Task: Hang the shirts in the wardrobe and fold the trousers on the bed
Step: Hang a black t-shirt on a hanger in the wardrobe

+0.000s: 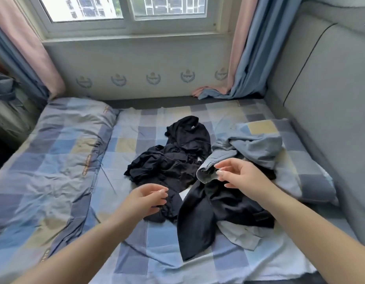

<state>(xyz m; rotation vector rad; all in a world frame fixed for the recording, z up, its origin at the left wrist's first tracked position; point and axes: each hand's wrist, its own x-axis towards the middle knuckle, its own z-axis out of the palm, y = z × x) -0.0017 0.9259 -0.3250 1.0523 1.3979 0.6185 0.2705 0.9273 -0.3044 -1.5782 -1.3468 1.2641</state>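
Note:
A heap of clothes lies in the middle of the checked bed [136, 263]. Black garments [177, 160] are crumpled together, and a dark trouser leg [196, 222] stretches toward me. A light blue denim shirt [255, 148] lies at the right, its cuffed sleeve [207, 174] pointing left. My right hand [239, 177] hovers just right of that cuff with loosely spread fingers that hold nothing. Over the near left edge of the black heap, my left hand [144, 199] has relaxed, slightly curled fingers and is empty. A pale garment [241, 232] peeks out under the dark cloth.
A folded checked duvet [50, 160] fills the bed's left side and a pillow [304, 171] lies at the right. A grey padded headboard [325, 99] rises on the right. Pink and blue curtains [245, 58] hang by the window [124, 9] behind the bed.

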